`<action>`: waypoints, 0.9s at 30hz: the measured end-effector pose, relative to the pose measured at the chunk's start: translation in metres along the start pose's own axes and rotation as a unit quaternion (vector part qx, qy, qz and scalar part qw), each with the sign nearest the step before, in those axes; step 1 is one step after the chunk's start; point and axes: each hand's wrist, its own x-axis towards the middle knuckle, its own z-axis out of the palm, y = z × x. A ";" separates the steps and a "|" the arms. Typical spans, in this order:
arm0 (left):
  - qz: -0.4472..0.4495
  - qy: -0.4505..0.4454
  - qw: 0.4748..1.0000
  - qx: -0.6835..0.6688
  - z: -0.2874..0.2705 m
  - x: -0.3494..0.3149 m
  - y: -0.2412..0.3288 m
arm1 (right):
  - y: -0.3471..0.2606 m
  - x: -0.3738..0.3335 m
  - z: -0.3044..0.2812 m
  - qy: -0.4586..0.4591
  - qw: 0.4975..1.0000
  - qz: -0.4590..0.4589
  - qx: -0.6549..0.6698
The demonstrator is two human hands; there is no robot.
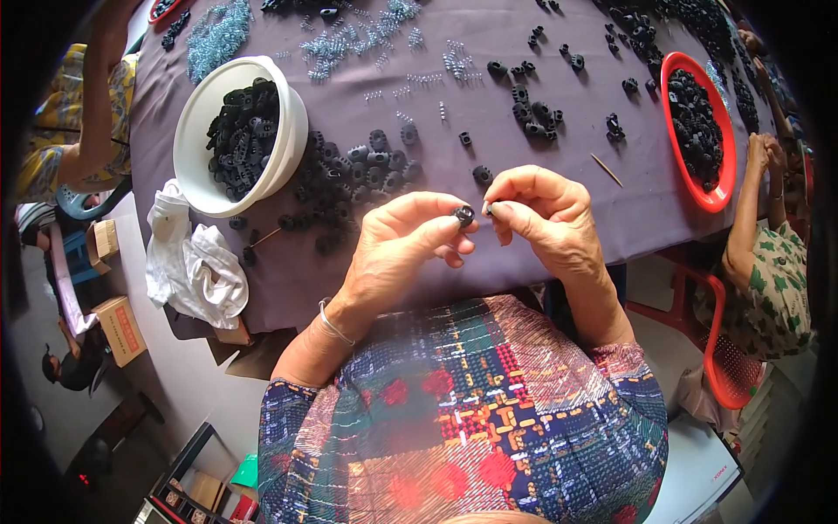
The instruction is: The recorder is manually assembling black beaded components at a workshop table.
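Above the table's near edge, my left hand (397, 236) pinches a small black plastic part (464, 215) between thumb and fingertips, its hollow end showing. Just to the right, my right hand (550, 214) is closed in a pinch. Something tiny shows at its fingertips, too small to name. The two hands are close together but apart. Beyond them on the cloth lies a ridged black plastic piece (482, 175). To the left spreads a pile of similar black pieces (375, 166). Several loose metal springs (425, 79) lie farther off.
A white bowl (292, 131) of black parts stands left, near a crumpled white cloth (209, 271). At right is a red basket (726, 166) of black parts, with a thin wooden stick (607, 169) nearer. Other people sit at both sides; a red chair (717, 332) stands right.
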 end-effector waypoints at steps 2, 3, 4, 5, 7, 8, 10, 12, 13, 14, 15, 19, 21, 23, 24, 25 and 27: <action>0.000 0.002 1.000 -0.007 0.002 0.000 -0.001 | 0.000 -0.001 0.000 0.009 1.000 -0.008 0.008; 0.004 -0.003 1.000 -0.004 0.003 0.001 -0.001 | 0.000 -0.002 0.000 0.010 1.000 -0.008 0.009; 0.009 -0.009 1.000 -0.002 0.004 0.002 -0.001 | -0.001 -0.004 0.000 0.016 1.000 -0.012 0.002; 0.008 -0.008 1.000 -0.001 0.004 0.001 -0.002 | -0.002 -0.006 0.000 0.020 1.000 -0.015 -0.005; 0.004 -0.026 0.999 -0.018 0.004 0.000 -0.004 | -0.003 -0.010 0.002 0.035 0.998 -0.037 -0.029; 0.002 -0.024 1.000 -0.019 0.003 0.000 -0.005 | -0.003 -0.010 0.003 0.048 0.996 -0.056 -0.053; -0.013 -0.028 0.999 -0.028 0.003 0.000 -0.007 | -0.004 -0.011 0.005 0.045 0.997 -0.054 -0.042; -0.010 -0.030 0.999 -0.027 0.004 -0.001 -0.009 | -0.005 -0.015 0.009 0.044 0.997 -0.056 -0.035; -0.006 -0.032 0.999 -0.026 0.005 -0.001 -0.010 | -0.005 -0.017 0.011 0.044 0.997 -0.060 -0.034; -0.007 -0.033 0.999 -0.027 0.006 -0.002 -0.010 | -0.006 -0.018 0.012 0.043 0.996 -0.065 -0.032; 0.008 -0.031 0.999 -0.025 0.007 -0.002 -0.011 | -0.008 -0.020 0.014 0.045 0.997 -0.059 -0.031; 0.035 -0.027 0.999 0.017 0.010 -0.004 -0.011 | -0.008 -0.023 0.014 0.055 0.990 -0.065 -0.108; 0.038 -0.026 0.999 0.025 0.012 -0.006 -0.010 | -0.009 -0.026 0.014 0.061 0.990 -0.058 -0.112; 0.041 -0.025 0.998 0.034 0.013 -0.007 -0.010 | -0.012 -0.027 0.014 0.057 0.990 -0.045 -0.118; 0.042 -0.021 0.998 0.041 0.013 -0.007 -0.010 | -0.012 -0.028 0.014 0.053 0.991 -0.032 -0.123; 0.043 -0.017 0.998 0.049 0.013 -0.007 -0.011 | -0.011 -0.028 0.014 0.053 0.990 -0.031 -0.123; 0.047 -0.016 0.997 0.057 0.014 -0.008 -0.012 | -0.010 -0.029 0.014 0.058 0.990 -0.027 -0.124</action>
